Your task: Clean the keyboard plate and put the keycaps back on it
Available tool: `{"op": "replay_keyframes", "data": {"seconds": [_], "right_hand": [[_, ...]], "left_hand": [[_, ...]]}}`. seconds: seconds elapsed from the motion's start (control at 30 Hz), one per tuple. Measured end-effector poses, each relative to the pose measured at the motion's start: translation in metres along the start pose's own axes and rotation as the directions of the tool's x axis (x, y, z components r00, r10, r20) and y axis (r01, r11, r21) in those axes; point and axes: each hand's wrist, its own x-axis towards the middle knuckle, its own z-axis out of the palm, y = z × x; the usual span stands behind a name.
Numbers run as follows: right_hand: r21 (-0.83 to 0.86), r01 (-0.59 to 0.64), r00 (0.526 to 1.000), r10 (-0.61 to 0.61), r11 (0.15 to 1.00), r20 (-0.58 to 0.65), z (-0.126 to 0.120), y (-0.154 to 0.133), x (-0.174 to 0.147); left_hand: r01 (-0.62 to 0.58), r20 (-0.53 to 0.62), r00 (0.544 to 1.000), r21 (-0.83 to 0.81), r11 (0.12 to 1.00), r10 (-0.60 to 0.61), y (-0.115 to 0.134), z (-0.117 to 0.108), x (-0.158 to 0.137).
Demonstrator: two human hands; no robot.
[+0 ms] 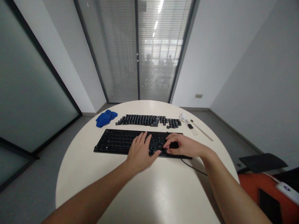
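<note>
A black keyboard (116,141) lies across the round table, most of its keycaps off and the switches bare. My left hand (139,152) rests on its middle with the fingers spread and the thumb out to the right. Over the right part of the keyboard, my right hand (179,145) is curled, thumb and index finger pinched around a small black keycap (165,150) close to the board. The fingertips partly hide that keycap. Behind the keyboard, loose black keycaps (137,119) are laid out in rows, much like the keyboard's own layout.
A crumpled blue cloth (106,118) lies at the back left of the table (93,183). At the back right are a wire keycap puller (192,128), crumpled clear plastic (184,118) and a thin stick (202,130). A cable (193,168) runs off rightward, near an orange chair (249,186).
</note>
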Motion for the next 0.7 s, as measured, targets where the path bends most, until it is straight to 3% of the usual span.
{"op": "replay_keyframes", "data": {"seconds": [0.7], "right_hand": [[-0.099, 0.018, 1.0, -0.019, 0.995, -0.001, 0.01, -0.0073, 0.0058]], "left_hand": [[-0.011, 0.012, 1.0, 0.042, 0.999, 0.01, 0.0, -0.0011, 0.0]]}}
